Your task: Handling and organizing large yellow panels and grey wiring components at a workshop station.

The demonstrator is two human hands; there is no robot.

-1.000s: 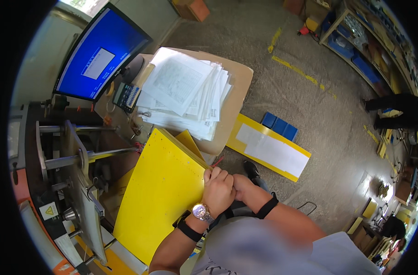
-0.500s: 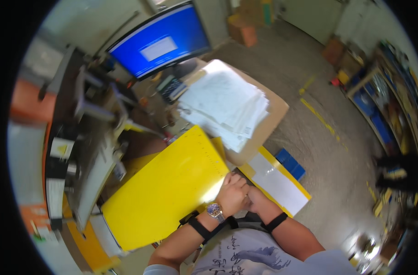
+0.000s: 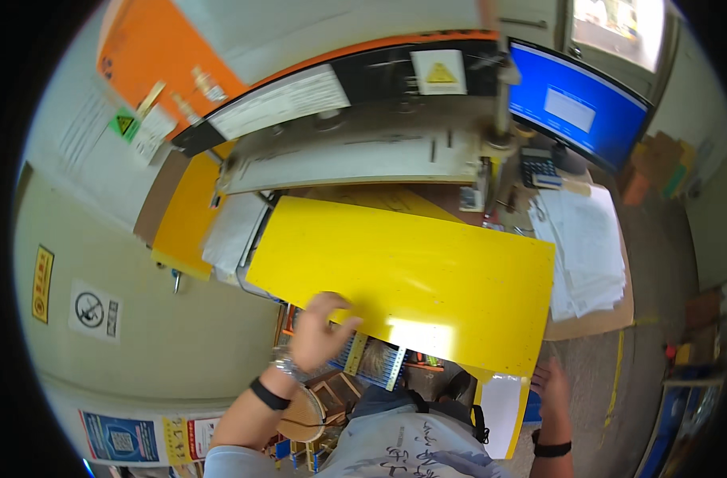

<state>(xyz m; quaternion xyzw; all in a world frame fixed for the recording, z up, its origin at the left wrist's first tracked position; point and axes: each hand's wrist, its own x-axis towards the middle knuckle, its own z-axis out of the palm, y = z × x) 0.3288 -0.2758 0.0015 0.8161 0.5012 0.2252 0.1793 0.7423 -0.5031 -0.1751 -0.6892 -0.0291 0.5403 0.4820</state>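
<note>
A large yellow sheet (image 3: pixel 411 275), glossy and dotted with small marks, lies across the bench in front of me. My left hand (image 3: pixel 322 331), with a metal watch at its wrist, is at the sheet's near edge, left of its middle. Its fingers curl loosely, thumb apart, and I see nothing held; whether it touches the sheet I cannot tell. By the sheet's near right corner, my right hand (image 3: pixel 550 386) has its fingers stretched and holds nothing visible. Below that corner is a white panel with yellow edges (image 3: pixel 499 414).
Behind the sheet stands a machine with a long pale bed (image 3: pixel 355 163) under an orange and black beam. On the right are stacked papers (image 3: pixel 579 255), a calculator (image 3: pixel 537 166) and a monitor (image 3: pixel 579 103). Below the sheet sit a round stool (image 3: pixel 302 414) and a blue rack (image 3: pixel 379 360).
My view has swung left, bringing the machine to the front. My hands, together near my waist before, have parted to the left and right along the yellow sheet's near side.
</note>
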